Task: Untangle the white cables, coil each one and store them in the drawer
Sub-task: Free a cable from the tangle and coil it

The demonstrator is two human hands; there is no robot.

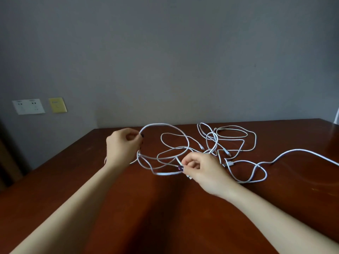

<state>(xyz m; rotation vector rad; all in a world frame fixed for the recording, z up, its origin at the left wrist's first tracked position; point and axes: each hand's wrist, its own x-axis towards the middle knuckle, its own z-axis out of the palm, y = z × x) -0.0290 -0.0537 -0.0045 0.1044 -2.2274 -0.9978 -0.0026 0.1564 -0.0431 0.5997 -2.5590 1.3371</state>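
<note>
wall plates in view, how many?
2, both low on the wall at left: a wide white socket plate, which may be two butted together, and a yellow plate just right of it. More could lie outside the frame.

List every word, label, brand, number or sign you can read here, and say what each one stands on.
No text here can be read.
White socket plate on the wall: faint marks by the sockets, too blurred to read.
Yellow plate beside it: a faint mark, too blurred to read.
White cables and table: no print shows on them.
</note>
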